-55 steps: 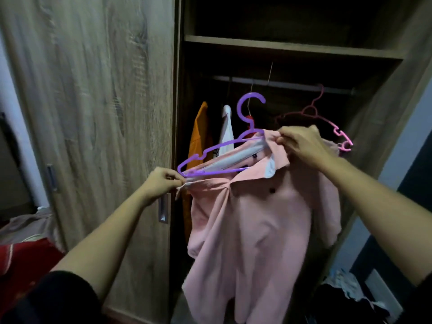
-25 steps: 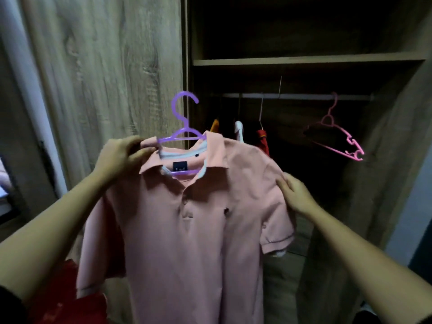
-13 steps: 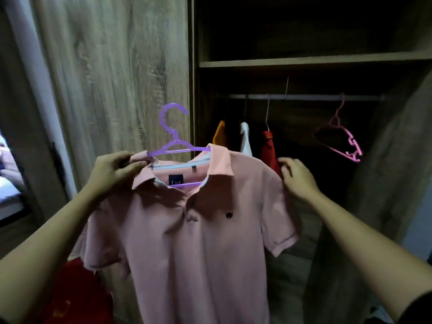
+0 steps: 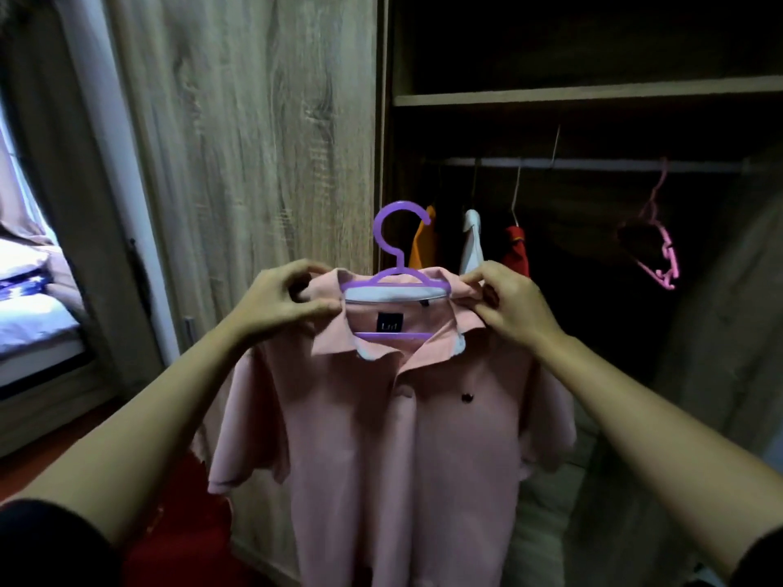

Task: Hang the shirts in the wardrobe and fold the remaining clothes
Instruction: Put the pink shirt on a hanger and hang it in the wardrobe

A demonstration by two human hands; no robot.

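Observation:
A pink polo shirt [image 4: 402, 438] hangs on a purple plastic hanger [image 4: 392, 243], held up in front of the open wardrobe. My left hand [image 4: 279, 302] pinches the collar at the shirt's left shoulder. My right hand [image 4: 508, 302] pinches the collar on the right side. The hanger's hook points up, below the wardrobe rail [image 4: 593, 163] and in front of it. Most of the hanger's arms are hidden inside the shirt.
On the rail hang an orange garment [image 4: 423, 243], a white one [image 4: 472, 243], a red one [image 4: 515, 249] and an empty pink hanger [image 4: 661, 252]. A wooden shelf [image 4: 593, 95] runs above. The shut wardrobe door [image 4: 254, 163] stands left; a bed [image 4: 29, 307] lies far left.
My right hand moved from the shirt's right shoulder up to the collar. The shirt and hanger shifted right, toward the wardrobe opening.

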